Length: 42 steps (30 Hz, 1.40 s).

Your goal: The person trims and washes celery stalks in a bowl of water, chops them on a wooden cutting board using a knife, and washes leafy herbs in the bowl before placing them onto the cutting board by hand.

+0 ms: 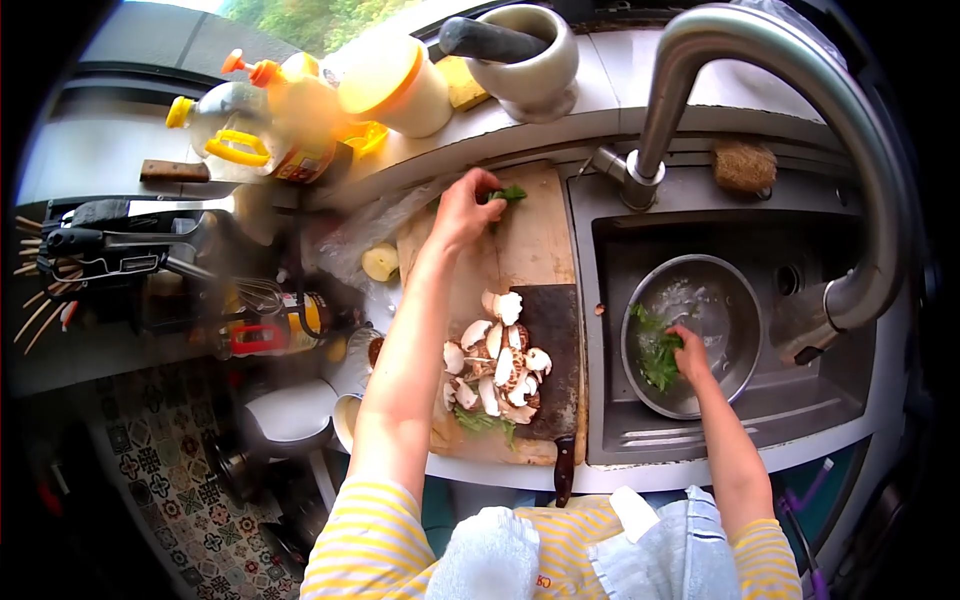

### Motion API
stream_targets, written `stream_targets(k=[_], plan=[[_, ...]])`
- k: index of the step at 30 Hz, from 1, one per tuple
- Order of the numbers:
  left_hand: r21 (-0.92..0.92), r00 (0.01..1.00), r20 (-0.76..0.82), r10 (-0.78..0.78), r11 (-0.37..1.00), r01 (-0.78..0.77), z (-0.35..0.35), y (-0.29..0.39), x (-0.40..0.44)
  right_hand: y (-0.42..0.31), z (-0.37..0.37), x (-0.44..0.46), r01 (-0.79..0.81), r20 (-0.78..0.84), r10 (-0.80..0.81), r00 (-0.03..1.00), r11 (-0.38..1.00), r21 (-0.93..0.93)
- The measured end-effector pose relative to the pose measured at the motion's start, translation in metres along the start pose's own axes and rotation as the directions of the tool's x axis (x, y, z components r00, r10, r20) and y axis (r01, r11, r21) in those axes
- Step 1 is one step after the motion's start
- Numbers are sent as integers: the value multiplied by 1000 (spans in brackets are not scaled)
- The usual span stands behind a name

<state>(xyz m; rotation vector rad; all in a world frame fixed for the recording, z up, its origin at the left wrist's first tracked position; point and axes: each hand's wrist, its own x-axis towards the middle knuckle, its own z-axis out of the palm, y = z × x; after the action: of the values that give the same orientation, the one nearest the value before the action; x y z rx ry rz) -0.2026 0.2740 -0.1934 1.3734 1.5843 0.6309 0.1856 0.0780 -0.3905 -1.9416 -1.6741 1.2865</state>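
My left hand (466, 208) is over the far end of the wooden cutting board (535, 240), fingers closed on a small bunch of green leaves (508, 193). My right hand (690, 352) reaches into a metal bowl (757, 330) in the sink, its fingers closed around leafy greens (656, 352). Some water seems to lie in the bowl. Sliced mushrooms (503, 365) are heaped on the board, partly over the dark blade of a cleaver (550, 335). Its brown handle points toward my body. More greens (482, 418) lie at the near side of the mushrooms.
A tall curved faucet (700, 45) arches over the sink (830, 395). Behind the board stand a stone mortar (530, 75) with its pestle, a lidded tub (400, 95) and an oil bottle (225, 120). Utensils (120, 240) crowd the left side. A scrubber (744, 166) rests behind the sink.
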Motion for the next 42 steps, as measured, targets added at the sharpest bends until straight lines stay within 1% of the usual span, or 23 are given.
stream_targets(k=[2,3,4,6,7,10,14,16,18,21,22,23,26,30,31,32,33,34,36,38,39,41,42], plan=[[401,939,22,344,857,-324,5,-1,8,-2,-6,3,-22,-12,24,1000,983,182],[453,956,88,278,844,-287,3,2,15,9,-3,7,-24,-7,27,1000,965,263],[498,967,158,202,829,-255,5,5,16,14,-2,5,181,-16,-181,983,972,147],[460,987,157,29,882,-99,11,20,13,-8,-16,-6,104,185,-122,975,989,105],[390,984,175,27,916,-95,9,27,7,4,-17,-7,31,161,-56,985,988,153],[-182,999,-37,-11,983,4,-4,32,-9,13,-15,1,-113,105,82,991,937,332],[189,996,6,-88,978,85,-18,9,-33,13,-29,-7,-27,183,-28,983,958,287],[289,991,-111,-76,951,105,-6,-11,-34,15,-26,-6,21,169,-70,983,961,276],[673,937,-112,331,719,-173,8,-25,-30,8,-27,-11,14,118,-50,992,957,291],[618,974,-124,191,783,-75,26,1,-29,-3,-27,-20,263,-66,-255,965,949,172],[593,990,-120,78,805,9,28,11,-28,6,-25,-17,166,20,-173,985,964,208],[297,997,-76,-29,953,51,32,18,-29,19,-16,-13,66,109,-93,990,970,236],[-191,982,188,-7,981,43,62,69,-68,44,-10,-4,-188,139,145,980,903,386],[-366,885,462,-53,898,244,166,85,-121,52,-24,-3,-143,71,125,990,907,397],[-222,885,457,-91,952,212,200,62,-120,52,-24,-4,-121,65,104,992,926,359],[358,935,292,202,884,-302,228,50,-123,50,-22,-6,-75,88,45,995,928,365],[636,887,239,395,626,-451,255,20,-117,34,-27,-13,-92,90,68,994,952,293],[814,947,254,199,484,-320,274,17,-114,23,-23,-21,24,-9,-23,1000,998,53],[923,958,286,-3,271,-274,300,-13,-98,-10,-29,-40,139,72,-124,990,948,-287],[900,903,423,-73,149,-409,293,-2,-95,12,-12,-33,118,119,-95,988,970,-213],[899,916,367,162,193,-394,293,7,-101,24,-5,-23,111,134,-88,987,978,-176],[845,886,393,245,285,-454,294,-3,-101,40,-12,-10,16,162,-17,987,1000,7],[702,848,489,206,484,-523,293,-13,-97,46,-15,-7,-37,175,19,984,994,98]])
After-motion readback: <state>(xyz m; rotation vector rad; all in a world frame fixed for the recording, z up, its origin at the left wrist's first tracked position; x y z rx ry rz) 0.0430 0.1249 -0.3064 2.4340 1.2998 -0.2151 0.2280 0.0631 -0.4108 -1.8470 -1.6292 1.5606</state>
